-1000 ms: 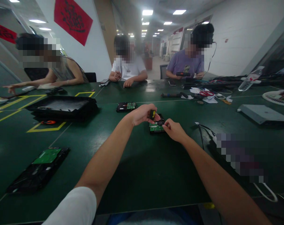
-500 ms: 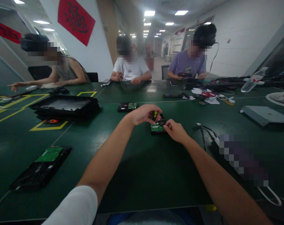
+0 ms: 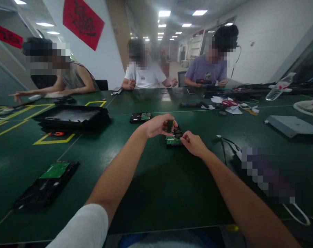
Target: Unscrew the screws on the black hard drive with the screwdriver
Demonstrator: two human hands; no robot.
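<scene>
Just ahead of me on the table lies a hard drive [image 3: 173, 141], black with a green circuit board on its near side. My left hand [image 3: 160, 125] is over its far left part, thumb and fingers closed around a small black and yellow tool [image 3: 171, 126] that looks like a short screwdriver. The fingers hide most of the tool, and I cannot tell whether its tip touches the drive. My right hand [image 3: 192, 143] pinches the drive's right edge between thumb and fingertips.
Other similar drives lie at the near left [image 3: 48, 182] and beyond my left hand [image 3: 141, 117]. Black stacked trays [image 3: 71, 115] stand left. A grey box [image 3: 296, 127], cables [image 3: 227, 144] and a bottle [image 3: 280, 88] are right. Several co-workers sit across the table.
My left fingers have shifted around the tool, so more of the drive's black part shows. My right hand stays in place. The co-worker in white has moved a hand outward to the right.
</scene>
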